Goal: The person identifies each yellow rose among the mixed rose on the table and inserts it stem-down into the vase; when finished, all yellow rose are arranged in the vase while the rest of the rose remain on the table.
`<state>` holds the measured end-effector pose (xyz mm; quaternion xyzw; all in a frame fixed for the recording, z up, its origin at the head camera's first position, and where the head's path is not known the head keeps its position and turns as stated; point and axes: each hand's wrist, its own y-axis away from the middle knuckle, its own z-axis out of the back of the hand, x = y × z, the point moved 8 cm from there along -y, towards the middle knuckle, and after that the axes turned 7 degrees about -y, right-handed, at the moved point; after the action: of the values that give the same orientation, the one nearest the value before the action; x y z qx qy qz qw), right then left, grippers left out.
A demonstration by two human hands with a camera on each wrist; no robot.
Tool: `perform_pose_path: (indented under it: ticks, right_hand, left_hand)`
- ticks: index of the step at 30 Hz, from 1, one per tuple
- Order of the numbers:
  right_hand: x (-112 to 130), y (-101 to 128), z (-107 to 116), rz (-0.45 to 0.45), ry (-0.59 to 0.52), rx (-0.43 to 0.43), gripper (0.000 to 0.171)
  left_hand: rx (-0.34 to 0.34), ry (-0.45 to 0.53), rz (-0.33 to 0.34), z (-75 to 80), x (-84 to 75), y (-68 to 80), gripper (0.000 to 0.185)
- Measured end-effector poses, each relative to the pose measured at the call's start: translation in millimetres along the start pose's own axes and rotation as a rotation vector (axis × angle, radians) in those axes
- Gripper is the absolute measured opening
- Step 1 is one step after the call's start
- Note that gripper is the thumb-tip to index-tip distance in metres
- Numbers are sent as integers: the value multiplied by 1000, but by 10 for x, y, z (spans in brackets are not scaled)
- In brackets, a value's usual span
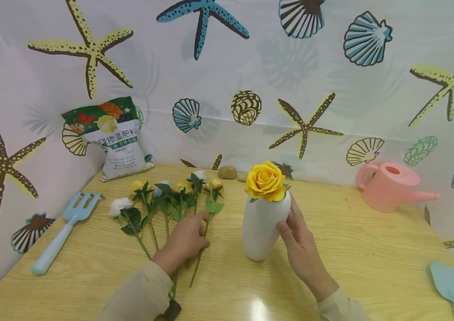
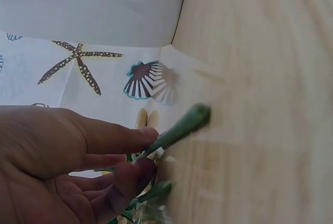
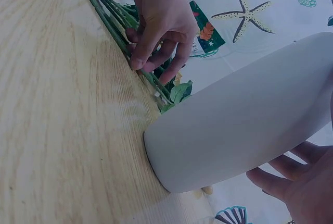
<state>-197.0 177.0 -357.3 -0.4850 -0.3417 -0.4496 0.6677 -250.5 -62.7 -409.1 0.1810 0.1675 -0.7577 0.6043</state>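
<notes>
**One rose in the vase, the next stem under our fingers**

At centre frame our right hand (image 1: 300, 243) rests against the white vase (image 1: 263, 227), fingers nearly straight along its side, steadying rather than clasping. A yellow rose (image 1: 266, 180) already sits in its neck. Left of centre, our left hand (image 1: 184, 240) lies on the row of loose roses (image 1: 166, 200) spread across the worktop (image 1: 371, 249), its grip pinching one green stem (image 2: 179, 130) between thumb and fingertips.

We judge these stems to be artificial: light, springy and fairly stiff, best taken mid-stem below the leaves so the bloom is not crushed. The vase looks smooth, possibly slippery and breakable; with its narrow base, it may tip easily.
</notes>
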Motion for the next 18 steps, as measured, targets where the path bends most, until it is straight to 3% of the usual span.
perform_pose_path:
  ticks: [6,10,13,18]
  right_hand:
    - [-1,0,2,-2,0,-1,64]
    - [-1,0,4,1,2,-2,63]
    - [0,0,5,6,5,-3,63]
    - [1,-2,-1,10,0,-5,64]
  left_hand:
    - [-17,4,-10,-7,-6,4,45]
    - [-9,105,25,15,17,19,51]
    - [15,284,81,23,52,10,53]
    - [1,705,176,78,78,-15,54]
